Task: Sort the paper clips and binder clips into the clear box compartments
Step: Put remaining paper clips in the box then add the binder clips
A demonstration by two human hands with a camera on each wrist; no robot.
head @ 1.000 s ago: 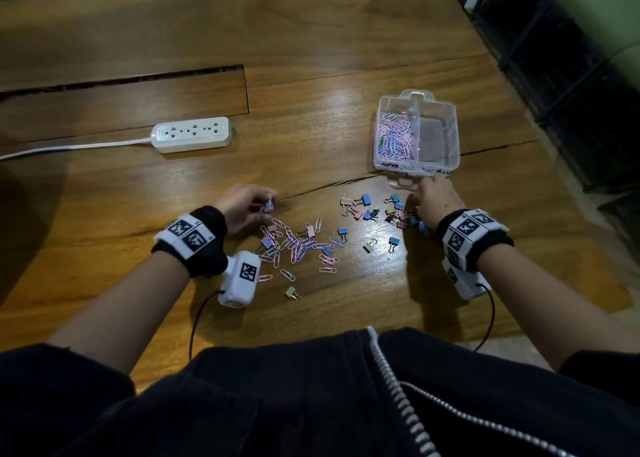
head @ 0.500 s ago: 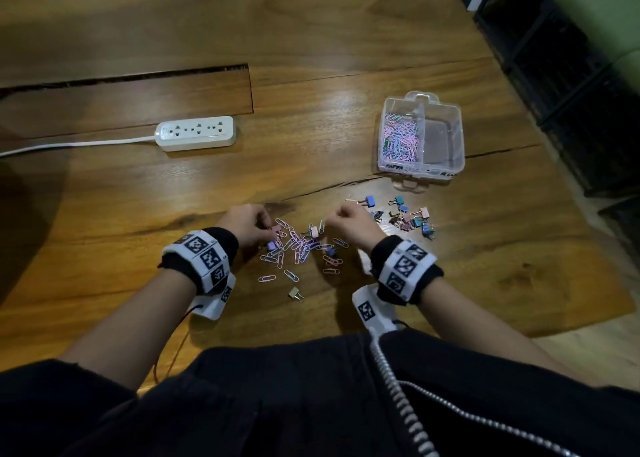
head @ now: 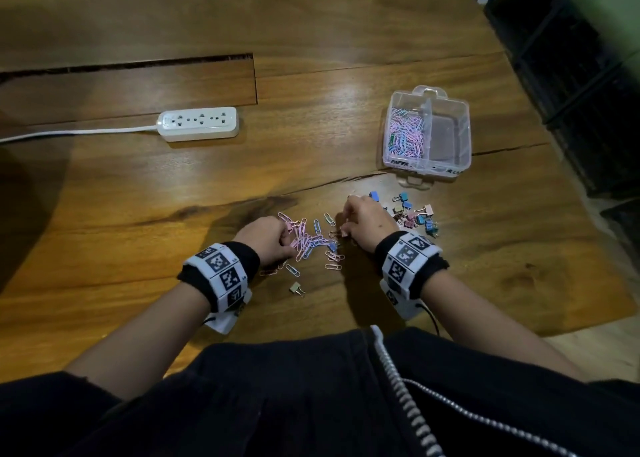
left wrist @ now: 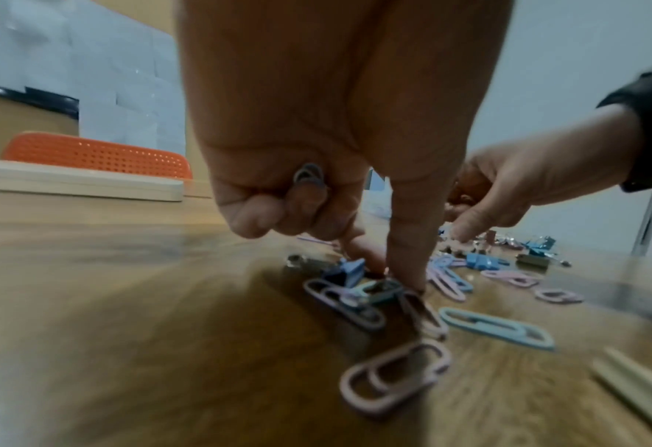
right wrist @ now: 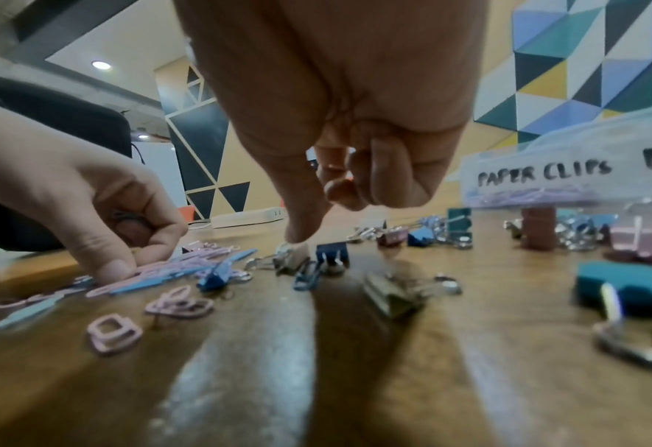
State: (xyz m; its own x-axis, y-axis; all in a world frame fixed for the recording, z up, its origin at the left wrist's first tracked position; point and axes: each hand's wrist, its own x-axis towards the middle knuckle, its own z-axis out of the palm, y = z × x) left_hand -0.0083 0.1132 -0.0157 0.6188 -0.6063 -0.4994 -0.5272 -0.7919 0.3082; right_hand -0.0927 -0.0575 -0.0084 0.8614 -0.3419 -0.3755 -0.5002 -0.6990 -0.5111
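Pink and blue paper clips [head: 311, 242] lie in a loose pile on the wooden table [head: 311, 58], between my hands. My left hand [head: 282, 240] keeps a paper clip [left wrist: 309, 177] tucked in its curled fingers while one fingertip [left wrist: 412, 281] presses on the pile. My right hand [head: 346, 228] has its fingers curled, and its thumb [right wrist: 297, 233] pinches down on a beige binder clip [right wrist: 291, 258]. More binder clips [head: 415, 216] are scattered to the right. The clear box [head: 462, 134] stands beyond them, with paper clips [head: 407, 134] in its left compartment and nothing in the right one.
A white power strip [head: 198, 123] with its cord lies at the back left. One stray binder clip [head: 296, 288] sits close to my body. The table's right edge drops off beside dark shelving [head: 588, 76]. A label on the box [right wrist: 542, 175] reads PAPER CLIPS.
My right hand has moved left from the front of the box to the edge of the paper clip pile. My left hand has come down onto the pile.
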